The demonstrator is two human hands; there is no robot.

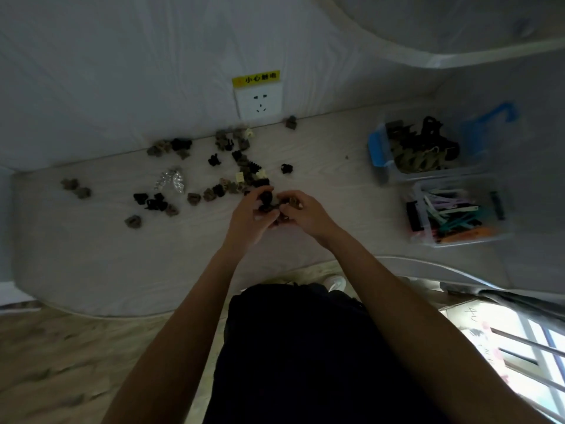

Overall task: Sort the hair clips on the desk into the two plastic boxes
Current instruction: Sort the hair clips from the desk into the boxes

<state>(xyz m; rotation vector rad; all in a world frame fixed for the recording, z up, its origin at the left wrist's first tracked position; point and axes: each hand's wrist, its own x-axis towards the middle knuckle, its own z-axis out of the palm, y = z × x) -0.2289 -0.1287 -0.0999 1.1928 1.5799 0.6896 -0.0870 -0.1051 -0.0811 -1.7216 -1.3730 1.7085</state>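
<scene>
1. Your left hand (249,217) and right hand (301,211) meet, fingers curled round a bunch of small claw clips (269,203); keep them cupped.
2. Sweep up the scattered clips (241,175) behind.
3. Carry them to the far box (422,148), not the flat-clip box (458,212).

One head-worn view, looking forward and steeply down.

The wide lens sits above the person's own torso and forearms, facing the desk (91,270) and the wall (122,71) behind it. The hands (275,214) fall near centre, close below the camera; the boxes (428,179) lie toward the right edge (straight lines bow at the margins). No second view overlaps it.
</scene>
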